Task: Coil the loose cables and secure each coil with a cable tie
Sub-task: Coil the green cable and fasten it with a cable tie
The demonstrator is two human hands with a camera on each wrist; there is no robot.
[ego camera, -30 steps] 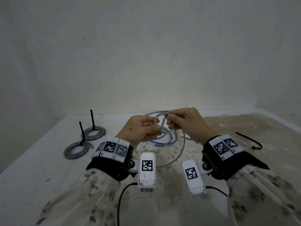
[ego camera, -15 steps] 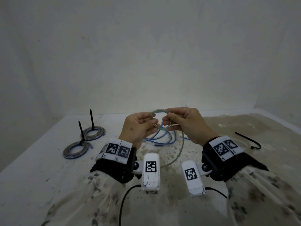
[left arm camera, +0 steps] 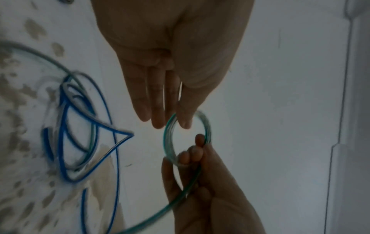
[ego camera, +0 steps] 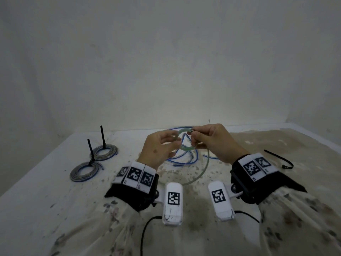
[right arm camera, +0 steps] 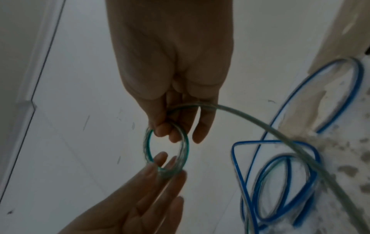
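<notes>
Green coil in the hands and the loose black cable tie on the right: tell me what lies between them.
In the head view, only the right hand and stained table lie between green coil and cable tie.

Dim, flat light throughout; wide-angle bending at edges, wrist views dark and perhaps motion-blurred.

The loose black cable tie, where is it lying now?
In the head view, the loose black cable tie lies on the table at the right side, just beyond the right hand's wrist.
</notes>
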